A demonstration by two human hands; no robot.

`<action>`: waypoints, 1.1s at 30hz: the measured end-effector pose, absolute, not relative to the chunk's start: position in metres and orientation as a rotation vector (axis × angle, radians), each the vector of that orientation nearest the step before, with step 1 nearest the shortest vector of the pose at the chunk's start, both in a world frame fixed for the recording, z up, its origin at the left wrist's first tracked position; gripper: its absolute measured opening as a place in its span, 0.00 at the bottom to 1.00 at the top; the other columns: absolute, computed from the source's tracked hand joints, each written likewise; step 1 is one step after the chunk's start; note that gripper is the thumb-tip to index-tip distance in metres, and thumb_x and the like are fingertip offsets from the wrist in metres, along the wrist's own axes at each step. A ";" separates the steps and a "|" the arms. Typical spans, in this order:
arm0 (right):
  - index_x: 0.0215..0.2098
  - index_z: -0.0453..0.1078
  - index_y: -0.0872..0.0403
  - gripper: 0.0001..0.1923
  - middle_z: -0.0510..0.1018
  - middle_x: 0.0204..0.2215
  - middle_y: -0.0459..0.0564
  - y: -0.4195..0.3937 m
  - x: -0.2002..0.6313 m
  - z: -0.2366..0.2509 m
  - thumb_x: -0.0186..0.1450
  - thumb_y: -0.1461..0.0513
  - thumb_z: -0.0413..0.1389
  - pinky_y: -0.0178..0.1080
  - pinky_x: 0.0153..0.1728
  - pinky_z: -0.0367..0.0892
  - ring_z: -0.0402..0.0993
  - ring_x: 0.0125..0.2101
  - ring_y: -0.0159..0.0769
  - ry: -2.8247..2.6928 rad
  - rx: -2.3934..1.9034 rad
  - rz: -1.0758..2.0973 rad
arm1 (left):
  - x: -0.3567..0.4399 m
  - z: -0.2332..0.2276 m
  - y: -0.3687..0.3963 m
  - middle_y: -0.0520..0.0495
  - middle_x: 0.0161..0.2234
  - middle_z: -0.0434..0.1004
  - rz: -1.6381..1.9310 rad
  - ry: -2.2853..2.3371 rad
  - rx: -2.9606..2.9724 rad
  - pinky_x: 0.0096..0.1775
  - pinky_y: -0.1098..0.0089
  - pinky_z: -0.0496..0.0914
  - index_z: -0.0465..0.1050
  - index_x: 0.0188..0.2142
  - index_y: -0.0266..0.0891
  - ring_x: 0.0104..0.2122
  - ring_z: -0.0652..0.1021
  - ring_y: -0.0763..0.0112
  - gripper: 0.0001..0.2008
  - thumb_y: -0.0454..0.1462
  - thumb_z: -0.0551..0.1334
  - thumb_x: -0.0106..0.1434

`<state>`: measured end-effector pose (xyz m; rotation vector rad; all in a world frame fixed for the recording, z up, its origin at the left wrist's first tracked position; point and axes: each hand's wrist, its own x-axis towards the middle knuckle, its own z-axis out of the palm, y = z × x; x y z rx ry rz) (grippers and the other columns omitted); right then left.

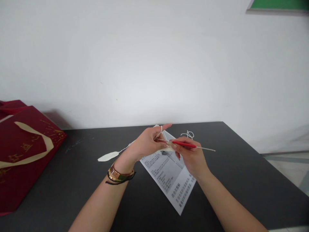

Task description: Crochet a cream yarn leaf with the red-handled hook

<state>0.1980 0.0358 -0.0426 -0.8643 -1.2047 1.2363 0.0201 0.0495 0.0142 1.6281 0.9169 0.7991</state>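
Note:
My right hand (pixel 193 154) is closed round the red grip of a double-ended crochet hook (pixel 184 144), its bare metal end sticking out to the right. The hook's other end points left into my left hand (pixel 148 141). White yarn (pixel 161 129) loops over the raised index finger of that hand, while its thumb and other fingers pinch a small cream crochet piece (pixel 166 149). Most of this piece is hidden by my fingers. Under both hands lies a printed instruction sheet (pixel 169 180). A finished-looking white leaf-shaped crochet piece (pixel 108 157) rests left of my left wrist.
On the left of the black table (pixel 72 193) stands a dark red gift bag (pixel 29 154) with a cream ribbon. A loose white yarn end (pixel 187 134) lies behind my right hand. The white wall (pixel 145 64) meets the table's back edge.

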 end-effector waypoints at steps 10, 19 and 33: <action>0.32 0.77 0.52 0.04 0.73 0.19 0.43 0.035 0.198 -0.042 0.57 0.62 0.65 0.33 0.17 0.55 0.62 0.17 0.26 -1.195 -0.796 1.332 | 0.014 0.014 0.053 0.59 0.22 0.59 0.782 0.915 1.681 0.25 0.73 0.58 0.61 0.62 0.40 0.22 0.61 0.77 0.34 0.34 0.64 0.55; 0.32 0.78 0.51 0.04 0.75 0.20 0.44 0.038 0.199 -0.047 0.56 0.63 0.65 0.34 0.17 0.57 0.64 0.17 0.28 -1.213 -0.851 1.169 | 0.007 0.013 0.063 0.59 0.20 0.58 0.789 0.959 1.756 0.25 0.72 0.58 0.67 0.58 0.38 0.21 0.62 0.76 0.30 0.32 0.64 0.55; 0.33 0.79 0.48 0.06 0.77 0.26 0.44 0.040 0.200 -0.048 0.58 0.66 0.64 0.32 0.18 0.62 0.67 0.19 0.26 -1.262 -0.836 1.010 | 0.005 0.014 0.065 0.52 0.28 0.72 0.740 0.879 1.713 0.30 0.70 0.67 0.60 0.62 0.38 0.28 0.72 0.72 0.34 0.34 0.65 0.56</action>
